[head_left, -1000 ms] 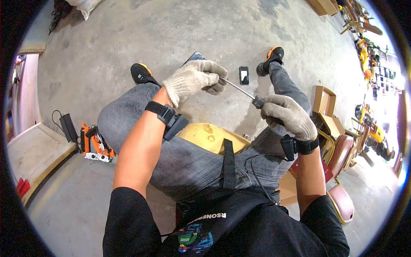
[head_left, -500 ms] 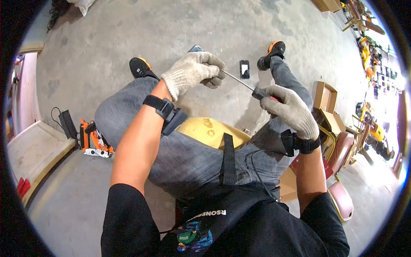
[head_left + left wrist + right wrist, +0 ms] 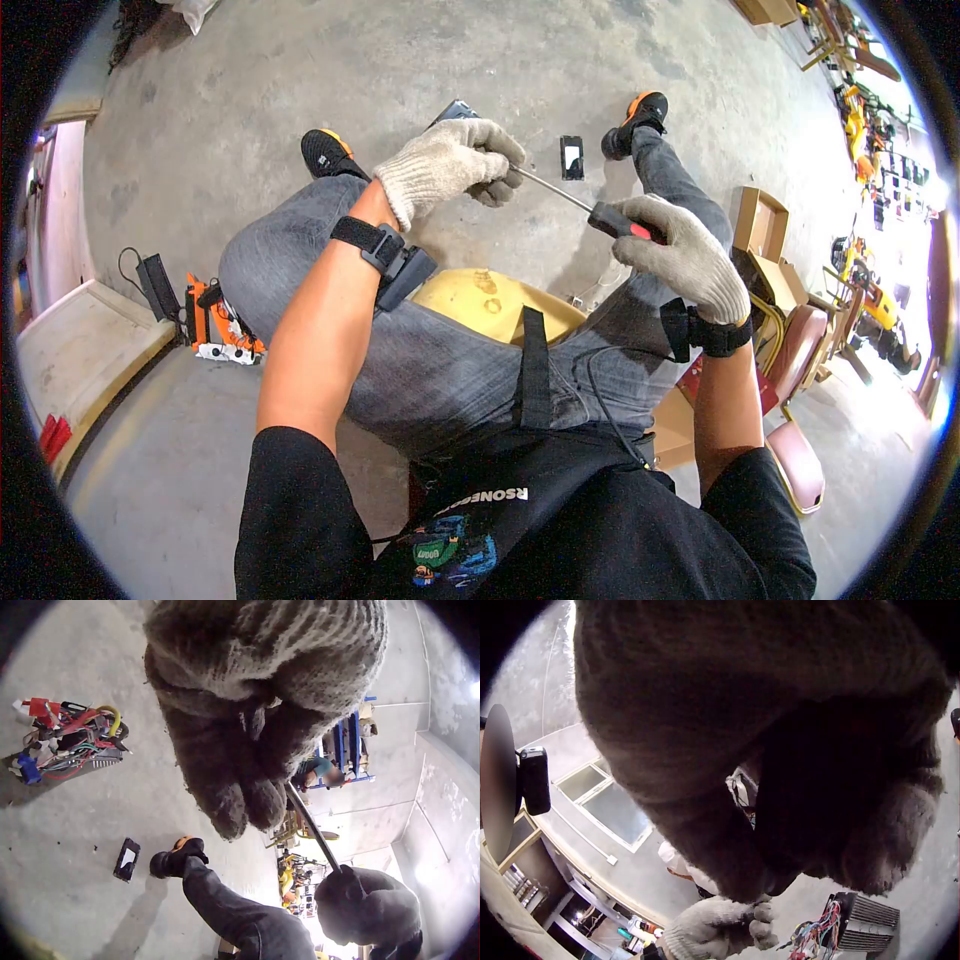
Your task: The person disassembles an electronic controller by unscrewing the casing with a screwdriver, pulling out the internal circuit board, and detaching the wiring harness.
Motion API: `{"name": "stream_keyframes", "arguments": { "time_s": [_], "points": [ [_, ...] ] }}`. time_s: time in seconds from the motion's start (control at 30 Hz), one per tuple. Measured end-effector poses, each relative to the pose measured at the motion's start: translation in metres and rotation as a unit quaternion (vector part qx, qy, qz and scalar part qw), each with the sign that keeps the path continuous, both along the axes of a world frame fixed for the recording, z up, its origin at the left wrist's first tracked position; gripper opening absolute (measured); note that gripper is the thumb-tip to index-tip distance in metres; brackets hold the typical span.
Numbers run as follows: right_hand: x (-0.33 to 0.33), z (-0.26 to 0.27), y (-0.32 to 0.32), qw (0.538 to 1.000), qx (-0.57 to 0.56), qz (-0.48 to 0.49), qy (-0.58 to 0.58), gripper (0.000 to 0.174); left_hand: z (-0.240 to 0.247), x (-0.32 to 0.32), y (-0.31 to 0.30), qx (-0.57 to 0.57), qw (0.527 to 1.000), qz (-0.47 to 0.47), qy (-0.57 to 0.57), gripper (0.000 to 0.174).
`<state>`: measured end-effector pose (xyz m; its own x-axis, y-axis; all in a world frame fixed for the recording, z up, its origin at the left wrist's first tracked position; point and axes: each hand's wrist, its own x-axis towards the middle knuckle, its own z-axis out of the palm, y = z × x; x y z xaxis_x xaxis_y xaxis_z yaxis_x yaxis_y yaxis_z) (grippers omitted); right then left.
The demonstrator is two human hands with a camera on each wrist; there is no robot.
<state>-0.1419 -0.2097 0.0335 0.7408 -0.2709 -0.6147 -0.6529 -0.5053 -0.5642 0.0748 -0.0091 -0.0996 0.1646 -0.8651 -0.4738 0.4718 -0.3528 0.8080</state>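
Observation:
Both hands wear knitted work gloves. A screwdriver (image 3: pixel 555 190) spans the gap between them, slanting from its black-and-red handle down the thin metal shaft. My right hand (image 3: pixel 690 250) holds the handle, fingers bent around it. The fingers and thumb of my left hand (image 3: pixel 445 172) pinch the tip end, which they hide. In the left wrist view the shaft (image 3: pixel 319 832) runs from the left fingertips to the right glove (image 3: pixel 371 907). The right wrist view is mostly dark glove (image 3: pixel 705 712), with the left hand (image 3: pixel 712 926) low in it.
On the concrete floor lie a finned metal unit with many coloured wires (image 3: pixel 75 739) and a black rectangular object with a white patch (image 3: pixel 571 158). A yellow seat (image 3: pixel 490 300) shows between the legs. Open cardboard boxes (image 3: pixel 762 225) stand at right, an orange-and-white tool (image 3: pixel 222 325) at left.
The right fingers have shifted on the screwdriver, so more of its handle and the red part show. Both hands stay nearly in place, the left moving slightly to the left.

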Motion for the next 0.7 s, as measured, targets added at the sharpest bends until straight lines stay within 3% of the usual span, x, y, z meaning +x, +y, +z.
{"name": "stream_keyframes", "arguments": {
  "time_s": [0.1, 0.17, 0.2, 0.27, 0.47, 0.6, 0.7],
  "points": [
    [0.0, 0.002, 0.001, 0.999, 0.038, -0.025, 0.008, 0.036, -0.003, 0.0, 0.0, -0.002, 0.999, -0.01, -0.048, 0.023],
    [-0.002, -0.004, 0.002, 0.989, 0.056, -0.125, -0.053, 0.042, -0.001, 0.001, -0.001, 0.021, 0.998, -0.006, -0.064, 0.022],
    [-0.001, -0.001, 0.002, 0.989, 0.056, -0.125, -0.054, 0.042, 0.0, 0.001, -0.001, 0.044, 0.996, -0.002, -0.079, 0.021],
    [0.005, 0.008, 0.005, 0.969, 0.103, -0.22, -0.047, 0.045, 0.0, 0.001, 0.0, 0.034, 0.998, 0.018, -0.05, 0.022],
    [-0.009, -0.006, -0.004, 0.939, 0.183, -0.264, -0.126, 0.042, -0.002, 0.002, 0.001, 0.003, 0.999, 0.046, 0.01, 0.021],
    [-0.007, -0.007, 0.002, 0.943, 0.148, -0.256, -0.156, 0.038, -0.003, 0.001, 0.001, 0.018, 0.996, 0.088, 0.022, 0.022],
    [-0.002, -0.008, 0.001, 0.926, 0.135, -0.311, -0.167, 0.035, -0.003, 0.0, 0.001, 0.0, 0.994, 0.099, 0.049, 0.023]
  ]
}}
